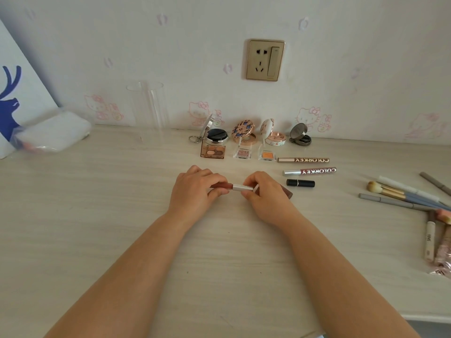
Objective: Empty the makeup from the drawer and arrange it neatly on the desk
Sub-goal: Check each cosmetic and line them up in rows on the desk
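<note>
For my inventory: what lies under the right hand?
From under the right hand a brown tube sticks out on the desk; its other end is covered.

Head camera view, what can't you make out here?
- Red lip gloss tube with silver cap: both ends are covered by the left hand and right hand.
- Pale tubes at the right: cut off by the frame edge.
- Drawer: out of frame.

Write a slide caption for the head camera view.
Both hands hold a lip gloss tube over the desk near arranged makeup.
</note>
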